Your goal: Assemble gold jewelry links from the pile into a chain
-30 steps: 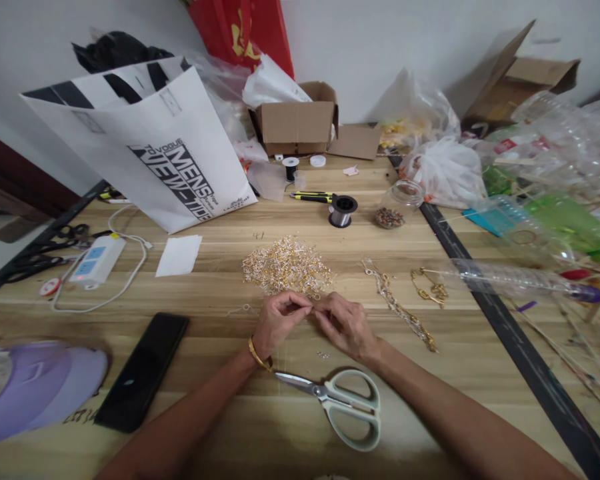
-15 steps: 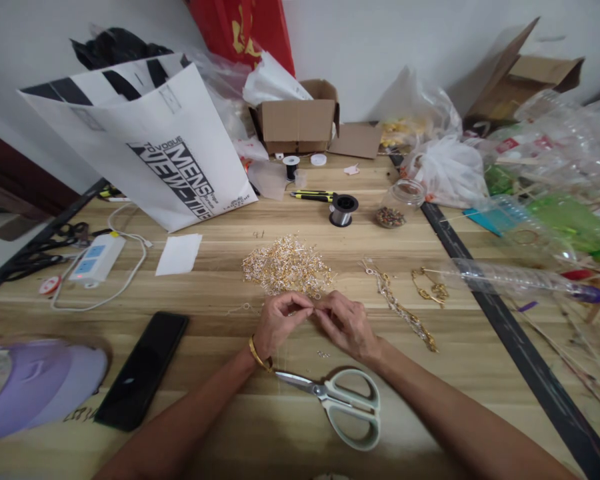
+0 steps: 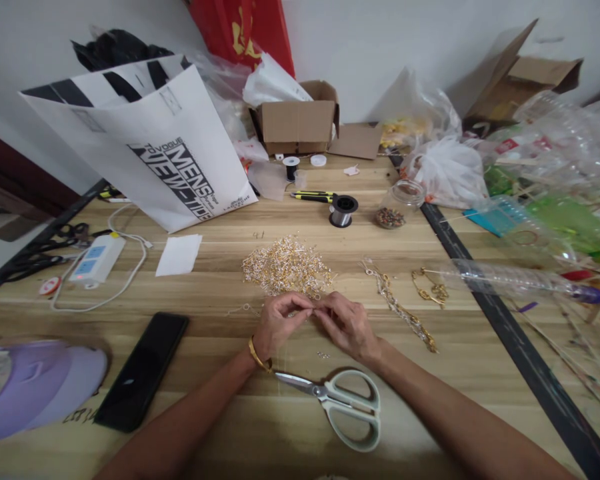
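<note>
A black phone (image 3: 143,372) lies left of the gold-and-silver pile (image 3: 286,263). By the pile's near edge, left hand (image 3: 278,324), then right hand (image 3: 349,327), pinch with fingertips meeting; anything held is too small to tell. Chains (image 3: 400,309) lie right of the pile.

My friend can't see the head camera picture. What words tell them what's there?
A left hand and right hand pinch close together beside a heap of small gold and silver pieces on a wooden table; anything held is too tiny to make out. Pale-handled scissors lie nearer the viewer, a dark phone to the left, shiny chains to the right.
</note>
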